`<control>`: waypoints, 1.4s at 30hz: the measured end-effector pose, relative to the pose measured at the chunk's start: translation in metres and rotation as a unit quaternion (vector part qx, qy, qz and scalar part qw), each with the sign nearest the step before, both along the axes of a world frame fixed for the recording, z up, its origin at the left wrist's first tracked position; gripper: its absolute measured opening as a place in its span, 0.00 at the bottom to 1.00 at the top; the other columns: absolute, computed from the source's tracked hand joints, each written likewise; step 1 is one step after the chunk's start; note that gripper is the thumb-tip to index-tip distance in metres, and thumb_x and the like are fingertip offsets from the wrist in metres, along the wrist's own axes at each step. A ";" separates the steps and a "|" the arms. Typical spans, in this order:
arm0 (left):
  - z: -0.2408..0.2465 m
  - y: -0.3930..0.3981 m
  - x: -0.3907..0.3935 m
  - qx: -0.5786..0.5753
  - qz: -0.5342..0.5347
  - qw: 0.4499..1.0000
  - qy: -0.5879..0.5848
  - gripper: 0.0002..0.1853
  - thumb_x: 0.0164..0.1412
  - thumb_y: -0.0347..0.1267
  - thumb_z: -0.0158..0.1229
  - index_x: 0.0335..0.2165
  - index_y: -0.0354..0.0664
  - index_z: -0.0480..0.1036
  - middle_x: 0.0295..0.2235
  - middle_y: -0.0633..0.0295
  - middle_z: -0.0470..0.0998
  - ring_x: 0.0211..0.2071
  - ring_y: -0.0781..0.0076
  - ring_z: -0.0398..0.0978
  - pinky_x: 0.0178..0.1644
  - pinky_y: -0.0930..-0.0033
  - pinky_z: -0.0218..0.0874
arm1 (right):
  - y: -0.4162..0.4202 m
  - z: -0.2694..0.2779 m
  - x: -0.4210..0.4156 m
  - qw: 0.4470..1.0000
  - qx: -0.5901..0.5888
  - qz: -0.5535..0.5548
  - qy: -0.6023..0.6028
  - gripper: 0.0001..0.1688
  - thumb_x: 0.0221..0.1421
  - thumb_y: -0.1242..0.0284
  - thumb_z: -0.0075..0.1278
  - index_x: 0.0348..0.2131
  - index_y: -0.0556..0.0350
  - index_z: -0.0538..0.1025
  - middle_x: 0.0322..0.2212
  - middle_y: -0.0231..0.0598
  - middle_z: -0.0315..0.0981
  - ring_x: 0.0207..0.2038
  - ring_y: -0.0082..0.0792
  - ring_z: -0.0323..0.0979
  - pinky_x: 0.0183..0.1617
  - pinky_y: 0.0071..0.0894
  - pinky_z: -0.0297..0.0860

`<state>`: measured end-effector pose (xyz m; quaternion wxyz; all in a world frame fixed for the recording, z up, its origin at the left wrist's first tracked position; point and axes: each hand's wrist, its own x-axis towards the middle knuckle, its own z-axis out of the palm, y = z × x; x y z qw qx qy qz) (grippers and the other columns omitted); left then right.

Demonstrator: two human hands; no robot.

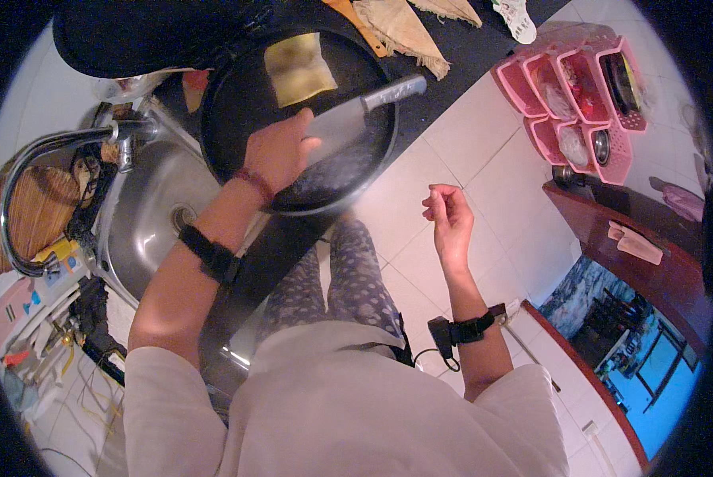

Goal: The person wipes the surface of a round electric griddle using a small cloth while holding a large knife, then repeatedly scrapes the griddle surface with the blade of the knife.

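My left hand (pixel 279 149) grips a kitchen cleaver (pixel 340 126) by its broad metal blade, above a large black round pan (pixel 213 167). The cleaver's grey handle points to the upper right, past the pan's rim. In the pan's upper part lies a yellowish square cloth or sponge sheet (pixel 301 68) with darker patches. My right hand (pixel 450 223) is raised over the tiled floor, to the right of the pan, its fingers loosely curled and nothing visible in it. Both forearms wear black straps.
A steel sink (pixel 148 238) with a curved faucet (pixel 8 179) is at left, beside a round wooden board (pixel 40 208). Past the pan, a wooden spatula (pixel 362 30) and frayed cloths (pixel 398 30) lie on the dark counter (pixel 464 65). Pink baskets (pixel 622 152) stand at upper right.
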<state>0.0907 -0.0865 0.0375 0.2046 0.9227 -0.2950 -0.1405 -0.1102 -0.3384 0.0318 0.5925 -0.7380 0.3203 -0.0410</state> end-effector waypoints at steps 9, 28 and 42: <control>0.000 -0.016 0.013 -0.057 0.010 0.998 -0.027 0.19 0.59 0.44 0.56 0.40 0.43 0.66 0.29 0.47 0.77 0.34 0.43 0.75 0.35 0.47 0.66 | 0.004 0.012 0.017 1.000 -0.026 0.014 0.002 0.09 0.64 0.71 0.48 0.38 0.60 0.73 0.26 0.34 0.74 0.28 0.20 0.71 0.32 0.21 0.69; 0.008 0.016 0.007 -0.011 -0.035 0.999 -0.005 0.14 0.58 0.40 0.55 0.38 0.43 0.66 0.31 0.50 0.78 0.36 0.45 0.76 0.38 0.47 0.65 | 0.006 0.046 0.083 0.907 -0.353 0.200 -0.112 0.14 0.51 0.75 0.58 0.39 0.56 0.74 0.34 0.39 0.74 0.35 0.37 0.74 0.38 0.34 0.70; 0.010 0.005 0.008 -0.033 -0.064 0.997 0.015 0.14 0.58 0.41 0.55 0.37 0.44 0.66 0.29 0.48 0.77 0.34 0.44 0.76 0.35 0.47 0.66 | 0.009 0.022 0.157 0.791 -0.436 0.401 -0.156 0.17 0.47 0.68 0.60 0.39 0.48 0.76 0.34 0.34 0.68 0.41 0.41 0.67 0.45 0.39 0.61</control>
